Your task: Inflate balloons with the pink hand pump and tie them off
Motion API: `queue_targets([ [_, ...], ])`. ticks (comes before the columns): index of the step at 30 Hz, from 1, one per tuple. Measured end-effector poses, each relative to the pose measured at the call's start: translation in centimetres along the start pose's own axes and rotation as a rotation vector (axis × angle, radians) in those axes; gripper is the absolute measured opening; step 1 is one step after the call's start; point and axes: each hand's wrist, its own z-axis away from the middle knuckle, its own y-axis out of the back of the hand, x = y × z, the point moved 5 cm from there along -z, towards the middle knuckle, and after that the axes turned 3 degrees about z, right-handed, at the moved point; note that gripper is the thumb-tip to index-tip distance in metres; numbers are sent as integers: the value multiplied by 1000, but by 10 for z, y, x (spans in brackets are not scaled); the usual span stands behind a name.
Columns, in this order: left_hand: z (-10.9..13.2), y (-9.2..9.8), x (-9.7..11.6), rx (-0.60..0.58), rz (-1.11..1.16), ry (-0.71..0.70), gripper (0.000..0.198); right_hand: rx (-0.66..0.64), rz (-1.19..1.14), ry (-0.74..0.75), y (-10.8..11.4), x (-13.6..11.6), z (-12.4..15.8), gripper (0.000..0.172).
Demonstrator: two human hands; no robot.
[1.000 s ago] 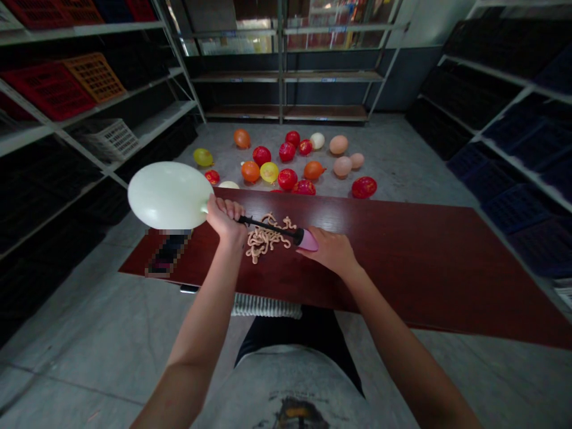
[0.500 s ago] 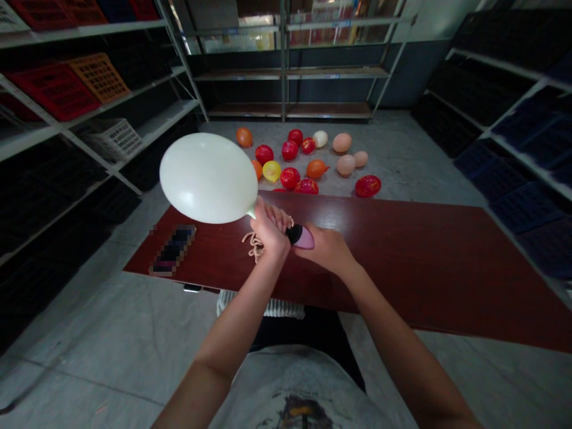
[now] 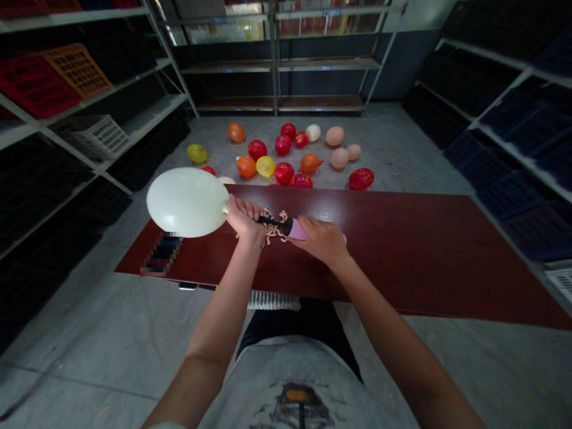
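Observation:
A large inflated white balloon (image 3: pixel 185 201) points left over the table. My left hand (image 3: pixel 245 217) is closed around its neck, at the black end of a hand balloon pump. On the right, my right hand (image 3: pixel 324 239) grips the pink part of the balloon pump (image 3: pixel 297 230). A black shaft shows between my hands, and the nozzle inside the balloon's neck is hidden by my left fingers. Limp beige curly pieces (image 3: pixel 271 233) lie on the table beneath the pump.
The dark red table (image 3: pixel 415 250) spans the front. A blurred-out phone-like object (image 3: pixel 163 253) lies at its left end. Beyond it, several balloons, including an orange balloon (image 3: pixel 310 162), rest on the floor. Shelves with crates, such as a white crate (image 3: pixel 105 137), flank both sides.
My hands have moved apart, and more of the pump's black shaft shows between them. The white balloon sits lower in view. The camera view has shifted slightly.

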Motion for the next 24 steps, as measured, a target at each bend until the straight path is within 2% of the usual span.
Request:
queue_targets([
  [7,-23,11,31,29,-19,-27,47,-2,44,10,-5,19,15,61],
  [11,-26,6,48,16,-50,-80,46,-10,23,-13,-15,26,19,60],
  [16,-11,-10,55,-56,-90,-165,48,47,-55,-84,-38,30,24,51],
  [19,1,-16,54,-56,-146,-214,50,71,-84,-138,-50,30,29,46],
  [24,19,-23,48,-52,-204,-273,50,110,-100,-202,-55,28,32,47],
])
